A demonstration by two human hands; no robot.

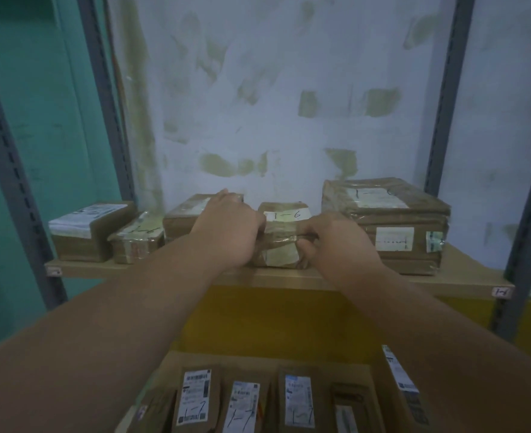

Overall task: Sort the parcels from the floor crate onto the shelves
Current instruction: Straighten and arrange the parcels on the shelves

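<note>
Taped cardboard parcel [281, 235] (marked 1-6) sits on the shelf [289, 278], gripped at both ends by left hand [226, 232] and right hand [336, 242]; likely light, stiff, slick-taped.

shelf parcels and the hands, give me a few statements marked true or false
1. Both hands grip the small parcel marked 1-6. True: left hand and right hand hold its two ends.
2. That parcel is the largest on the shelf. False: the big parcel to its right is larger.
3. The lower parcels read 1-7. True.
4. The held parcel hangs above the floor crate. False: it sits at the shelf's front edge.
</note>
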